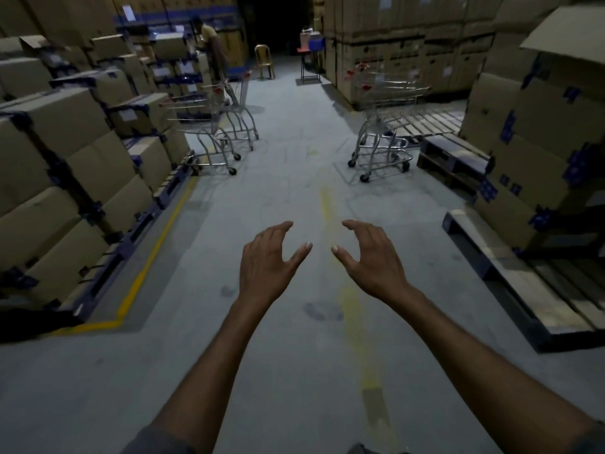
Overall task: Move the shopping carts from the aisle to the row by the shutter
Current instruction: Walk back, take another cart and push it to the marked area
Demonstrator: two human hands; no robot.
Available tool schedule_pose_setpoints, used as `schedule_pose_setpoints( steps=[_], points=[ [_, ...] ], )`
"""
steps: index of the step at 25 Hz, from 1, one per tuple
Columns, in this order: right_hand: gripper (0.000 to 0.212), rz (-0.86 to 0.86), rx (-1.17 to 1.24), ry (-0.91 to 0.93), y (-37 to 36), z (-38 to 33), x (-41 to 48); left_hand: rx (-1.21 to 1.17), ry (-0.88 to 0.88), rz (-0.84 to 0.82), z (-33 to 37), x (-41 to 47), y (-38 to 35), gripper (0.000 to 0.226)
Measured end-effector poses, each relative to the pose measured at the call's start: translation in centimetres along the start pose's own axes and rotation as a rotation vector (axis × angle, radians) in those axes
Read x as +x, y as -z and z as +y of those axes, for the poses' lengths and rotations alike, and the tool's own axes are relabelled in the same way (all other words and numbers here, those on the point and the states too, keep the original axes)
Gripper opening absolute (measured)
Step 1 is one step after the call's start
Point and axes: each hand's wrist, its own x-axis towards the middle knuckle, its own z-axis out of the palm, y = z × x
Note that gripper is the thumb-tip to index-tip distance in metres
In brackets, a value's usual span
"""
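Observation:
Metal shopping carts stand ahead in a dim warehouse aisle. Nested carts with red handles sit at the left by stacked boxes. Another cart group stands at the right, beside a wooden pallet. My left hand and my right hand are stretched out over the bare floor, fingers loosely curved, holding nothing. Both hands are well short of the carts. No shutter is visible.
Stacked cardboard boxes line the left on pallets behind a yellow floor line. More boxes and low pallets are at the right. A person, a chair and a stool stand far down the aisle.

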Motion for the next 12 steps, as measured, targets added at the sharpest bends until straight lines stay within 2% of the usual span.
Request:
schedule_pose_setpoints(
  steps=[5, 12],
  points=[
    [0.056, -0.016, 0.01, 0.003, -1.1, 5.4, 9.6, -0.005, 0.028, -0.001, 0.3, 8.7, -6.4, 0.055],
    [0.054, -0.024, 0.026, -0.009, -6.0, 11.1, 20.6, -0.013, 0.036, -0.035, -2.5, 19.8, -14.7, 0.057]
  ],
)
